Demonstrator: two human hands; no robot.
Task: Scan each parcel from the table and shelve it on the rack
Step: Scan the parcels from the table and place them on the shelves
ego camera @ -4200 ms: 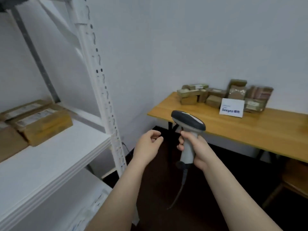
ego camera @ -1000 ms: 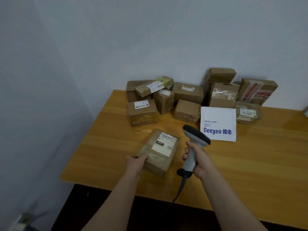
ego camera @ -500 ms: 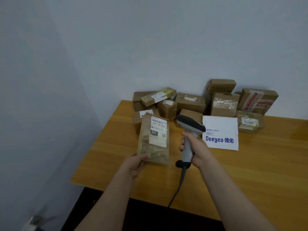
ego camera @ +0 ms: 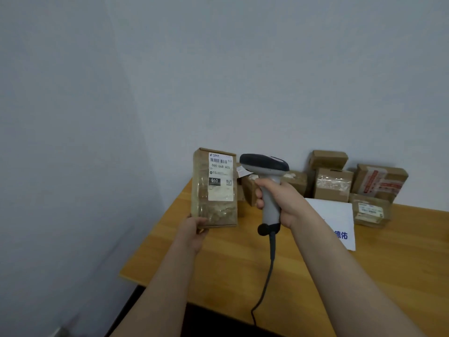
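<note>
My left hand (ego camera: pixel 194 229) grips the bottom edge of a brown cardboard parcel (ego camera: pixel 215 188) and holds it upright above the wooden table (ego camera: pixel 243 276), its white barcode label facing me. My right hand (ego camera: pixel 284 200) is closed around the handle of a grey barcode scanner (ego camera: pixel 264 166). The scanner's dark head sits just right of the parcel's top and points left. Its cable hangs down over the table's front edge.
Several cardboard parcels (ego camera: pixel 332 183) are piled against the wall at the back of the table. A white mailer with blue print (ego camera: pixel 337 222) lies in front of them, partly behind my right arm. Grey walls stand to the left and behind.
My left hand has lifted the parcel off the table and raised it upright. The scanner in my right hand has come up beside its label. The view tilted upward.
</note>
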